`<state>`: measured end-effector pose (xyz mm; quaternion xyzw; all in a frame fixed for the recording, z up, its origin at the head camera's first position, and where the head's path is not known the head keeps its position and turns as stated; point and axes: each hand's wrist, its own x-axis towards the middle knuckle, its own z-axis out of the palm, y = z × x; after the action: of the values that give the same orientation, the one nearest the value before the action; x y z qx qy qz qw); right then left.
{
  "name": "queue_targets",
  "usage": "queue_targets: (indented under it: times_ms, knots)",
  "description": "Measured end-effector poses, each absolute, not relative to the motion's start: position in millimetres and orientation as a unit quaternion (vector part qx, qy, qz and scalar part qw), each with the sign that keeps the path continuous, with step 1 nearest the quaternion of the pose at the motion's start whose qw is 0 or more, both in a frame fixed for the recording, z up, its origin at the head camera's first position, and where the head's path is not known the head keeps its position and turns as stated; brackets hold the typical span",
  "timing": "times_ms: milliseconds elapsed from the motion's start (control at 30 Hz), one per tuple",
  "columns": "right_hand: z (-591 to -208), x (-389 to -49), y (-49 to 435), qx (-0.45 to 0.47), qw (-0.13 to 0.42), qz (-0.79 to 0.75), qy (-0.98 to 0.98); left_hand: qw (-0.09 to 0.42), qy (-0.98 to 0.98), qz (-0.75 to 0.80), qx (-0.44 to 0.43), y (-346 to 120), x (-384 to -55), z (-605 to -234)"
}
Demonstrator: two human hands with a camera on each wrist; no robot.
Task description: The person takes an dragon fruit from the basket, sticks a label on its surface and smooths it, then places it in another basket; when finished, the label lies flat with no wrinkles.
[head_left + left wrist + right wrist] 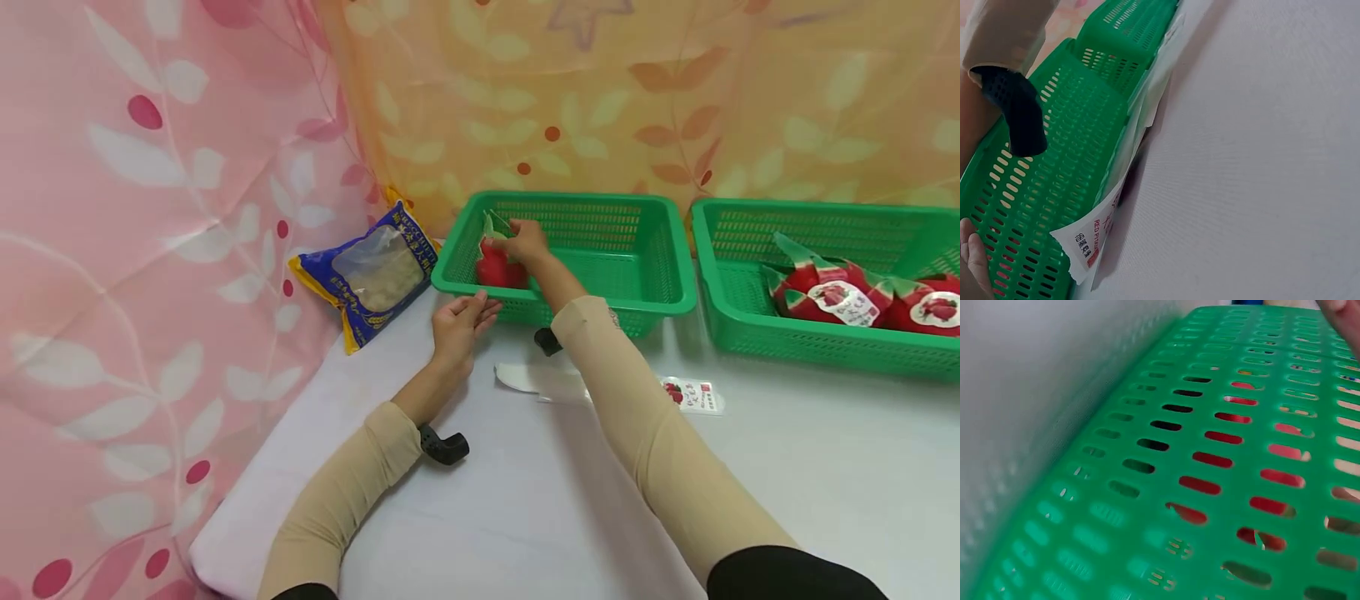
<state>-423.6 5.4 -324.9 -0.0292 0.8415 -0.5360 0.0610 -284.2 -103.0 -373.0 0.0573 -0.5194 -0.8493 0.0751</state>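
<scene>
A red dragon fruit (497, 265) with green tips stands at the left end of the left green basket (678, 283). My right hand (528, 242) reaches over the front rim and grips its upper part. Red skin shows through the basket slots in the right wrist view. Just outside the front left corner, my left hand (453, 329) has its thumb at the rim and its fingers loosely extended. Its fingertips (977, 259) lie against the slotted wall in the left wrist view.
A second green basket (750, 333) holds labelled dragon fruits (832, 292). A blue and yellow bag (375, 271) leans at the left wall. On the white table (480, 525), a white strip (525, 379) passes under my right arm, near a printed dragon fruit label (696, 395).
</scene>
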Motion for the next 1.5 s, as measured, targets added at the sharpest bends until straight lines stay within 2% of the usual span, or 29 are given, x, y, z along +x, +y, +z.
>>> queue_targets:
  times_ms: [133, 367, 733, 1033, 1267, 1500]
  knots:
    - [-338, -438, 18, -0.03, 0.067, -0.491, 0.868, 0.067, -0.518, -0.851, 0.054, -93, -283, -374]
    - [-300, -402, 31, -0.063, 0.102, -0.491, 0.863, 0.069, -0.528, -0.846, 0.039, -91, -286, -368]
    - [-289, -399, 61, -0.09, 0.058, -0.521, 0.847, 0.064, -0.51, -0.857, 0.035, -94, -288, -366]
    - [-250, -384, 80, -0.088, 0.089, -0.564, 0.816, 0.067, -0.51, -0.856, 0.049, -102, -289, -366]
    - [-230, -350, 111, -0.117, 0.13, -0.588, 0.79, 0.061, -0.508, -0.858, 0.058, -101, -286, -367]
    - [-226, -285, 145, -0.198, 0.168, -0.543, 0.799, 0.057, -0.493, -0.865, 0.073, -106, -284, -369]
